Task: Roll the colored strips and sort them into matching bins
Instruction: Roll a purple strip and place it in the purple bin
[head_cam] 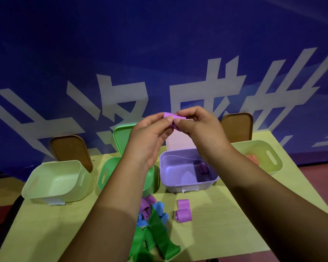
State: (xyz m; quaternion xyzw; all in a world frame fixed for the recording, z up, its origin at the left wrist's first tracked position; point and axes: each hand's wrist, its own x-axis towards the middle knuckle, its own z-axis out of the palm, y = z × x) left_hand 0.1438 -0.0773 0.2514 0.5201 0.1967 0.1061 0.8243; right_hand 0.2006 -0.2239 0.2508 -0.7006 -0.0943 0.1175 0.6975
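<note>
Rolling is the step you're on right now: your left hand (pixel 150 135) and right hand (pixel 199 129) are both up above the bins, thumbs and fingertips pinching a purple strip (pixel 169 116) between them, and it looks only partly curled. Next move, I'd guess, is winding it tight enough that it won't spring open, then dropping it into the purple bin (pixel 180 184) right below, where one purple roll (pixel 203 167) sits. The strips look thin, smooth and floppy, kind of rubbery or ribbon-like, so expect them to uncurl if you let go early. On the bench (pixel 225 214) there's a tangled pile (pixel 155 229) of green, blue and purple ones near you, plus two loose purple curls (pixel 184 212) beside it. The bins are smooth plastic tubs with rounded corners and slot handles; the green bin (pixel 110 167) sits just left of the purple one.
</note>
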